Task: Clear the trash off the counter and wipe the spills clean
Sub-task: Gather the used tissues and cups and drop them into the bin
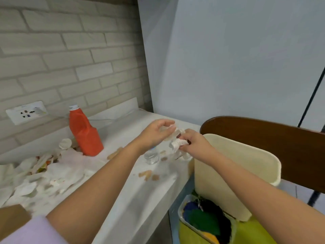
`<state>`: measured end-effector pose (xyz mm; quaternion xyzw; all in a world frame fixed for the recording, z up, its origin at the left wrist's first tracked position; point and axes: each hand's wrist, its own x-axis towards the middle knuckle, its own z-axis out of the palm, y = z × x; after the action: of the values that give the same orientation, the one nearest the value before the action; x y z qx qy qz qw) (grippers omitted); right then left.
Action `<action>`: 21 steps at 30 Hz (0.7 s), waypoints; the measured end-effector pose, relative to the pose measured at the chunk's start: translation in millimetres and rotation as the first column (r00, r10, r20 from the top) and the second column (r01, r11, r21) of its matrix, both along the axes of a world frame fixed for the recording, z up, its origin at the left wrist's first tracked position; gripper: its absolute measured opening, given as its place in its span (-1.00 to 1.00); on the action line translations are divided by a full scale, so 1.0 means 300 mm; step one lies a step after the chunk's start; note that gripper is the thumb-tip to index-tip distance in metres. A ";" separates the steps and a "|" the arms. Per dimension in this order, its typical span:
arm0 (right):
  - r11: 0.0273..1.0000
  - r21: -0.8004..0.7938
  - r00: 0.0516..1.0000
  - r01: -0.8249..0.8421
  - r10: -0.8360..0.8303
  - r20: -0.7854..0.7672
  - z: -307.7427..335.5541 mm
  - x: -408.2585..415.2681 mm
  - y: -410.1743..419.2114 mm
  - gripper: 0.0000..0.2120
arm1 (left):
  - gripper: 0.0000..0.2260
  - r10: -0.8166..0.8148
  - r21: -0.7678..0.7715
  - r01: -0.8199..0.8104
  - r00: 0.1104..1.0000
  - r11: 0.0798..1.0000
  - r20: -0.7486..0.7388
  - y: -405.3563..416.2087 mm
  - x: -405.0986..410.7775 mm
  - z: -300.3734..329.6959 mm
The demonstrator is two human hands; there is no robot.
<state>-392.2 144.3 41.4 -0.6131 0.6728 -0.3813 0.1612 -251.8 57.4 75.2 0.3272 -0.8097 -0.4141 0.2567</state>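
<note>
Above the far right end of the white counter, my left hand holds a clear plastic cup with curled fingers. My right hand pinches a crumpled white tissue right beside that cup. Both hands hang close to the open trash bin, whose cream lid stands raised. Brown spills stain the counter under my arms, with another smear farther back. A small clear water bottle stands below my left wrist.
An orange jug stands near the brick wall. A heap of white wrappers and paper trash covers the counter's left side. A wall socket sits behind it. A brown chair back rises behind the bin, and a brown paper bag lies at the lower left.
</note>
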 end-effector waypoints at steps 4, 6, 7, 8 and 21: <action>0.999 0.025 0.999 -0.036 0.037 -0.030 0.002 -0.161 0.073 -0.86 | -0.66 -0.098 -0.028 0.102 0.990 0.994 0.102 0.075 -0.215 -0.072; 0.999 0.038 1.000 -0.007 0.007 -0.009 -0.013 -0.249 0.104 -0.79 | -0.75 -0.070 -0.010 0.071 0.995 0.997 0.074 0.102 -0.311 -0.098; 0.998 0.053 1.000 0.016 -0.015 -0.010 -0.019 -0.293 0.122 -0.78 | -0.77 -0.041 -0.012 0.042 0.997 0.999 0.066 0.111 -0.356 -0.108; 0.997 0.073 0.999 0.036 -0.034 -0.018 -0.026 -0.339 0.140 -0.84 | -0.79 -0.008 -0.019 0.010 0.997 1.000 0.071 0.119 -0.397 -0.119; 0.748 0.662 0.975 0.049 0.107 -0.194 -0.119 -0.623 0.242 -0.47 | -0.76 0.110 -0.182 -0.034 0.897 0.983 0.428 0.129 -0.605 -0.240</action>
<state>-579.2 216.8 5.7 -0.5646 0.7681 -0.0454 0.2988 -433.3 96.1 3.1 0.4184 -0.8661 -0.2502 0.1110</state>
